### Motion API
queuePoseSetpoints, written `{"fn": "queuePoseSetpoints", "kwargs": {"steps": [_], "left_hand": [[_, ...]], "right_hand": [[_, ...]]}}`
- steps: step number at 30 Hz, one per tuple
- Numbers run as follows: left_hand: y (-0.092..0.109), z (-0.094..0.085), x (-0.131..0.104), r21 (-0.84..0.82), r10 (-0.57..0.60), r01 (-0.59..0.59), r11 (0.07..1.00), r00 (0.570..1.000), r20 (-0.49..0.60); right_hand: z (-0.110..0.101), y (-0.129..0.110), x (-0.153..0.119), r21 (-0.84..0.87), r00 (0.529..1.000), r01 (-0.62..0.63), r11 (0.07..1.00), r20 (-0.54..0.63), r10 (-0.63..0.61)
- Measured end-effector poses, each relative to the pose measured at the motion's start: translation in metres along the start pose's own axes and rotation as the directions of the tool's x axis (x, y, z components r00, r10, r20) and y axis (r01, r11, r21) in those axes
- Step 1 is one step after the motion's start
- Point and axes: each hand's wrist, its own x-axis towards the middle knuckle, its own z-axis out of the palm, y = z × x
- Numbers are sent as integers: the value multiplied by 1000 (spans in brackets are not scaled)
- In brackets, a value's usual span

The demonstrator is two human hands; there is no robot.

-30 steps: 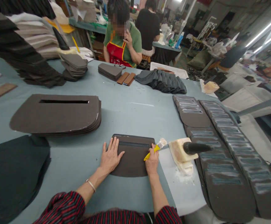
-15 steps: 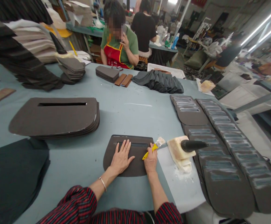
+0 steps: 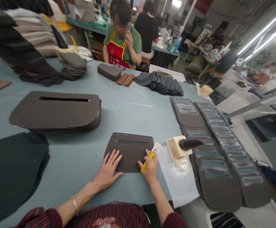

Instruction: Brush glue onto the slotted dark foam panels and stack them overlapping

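In front of me a dark brown panel (image 3: 130, 155) with rounded lower corners and a long slot near its top lies flat on the table. My left hand (image 3: 108, 171) rests at its lower left edge, fingers spread, holding nothing. A yellow-handled brush (image 3: 149, 159) is gripped in my right hand (image 3: 150, 169), at the panel's right edge; its whitish bristles point up and away. Just right of it, a cream-coloured block (image 3: 177, 148) with a black cone-shaped piece (image 3: 190, 144) stands on a white sheet (image 3: 176, 186).
A stack of slotted brown panels (image 3: 57, 114) sits at the left, above dark sheets (image 3: 14, 171). Overlapping panels (image 3: 220, 186) with whitish-edged slots line the right. Across the table are a dark folded pile (image 3: 161, 84), brown strips (image 3: 125, 79) and a seated person (image 3: 122, 47) in a red apron.
My left hand has slid down and left from the panel's middle to its lower left edge. My right hand, still holding the brush, has shifted slightly down and left.
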Motion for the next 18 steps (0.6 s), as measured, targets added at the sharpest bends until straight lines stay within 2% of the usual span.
{"fn": "queuePoseSetpoints", "kwargs": {"steps": [2, 5, 13, 18], "left_hand": [[1, 4, -12, 11, 14, -14, 1000, 1000, 9], [2, 9, -11, 22, -27, 27, 999, 1000, -2], [-18, 12, 30, 11, -119, 119, 993, 992, -52], [-20, 3, 38, -88, -134, 129, 988, 990, -47]], "right_hand": [[-5, -8, -16, 16, 991, 93, 996, 90, -94], [-3, -9, -23, 17, 982, 136, 991, 132, -137], [25, 2, 19, -10, 989, 145, 989, 33, -144], [35, 6, 25, -19, 986, 163, 987, -21, -163]]}}
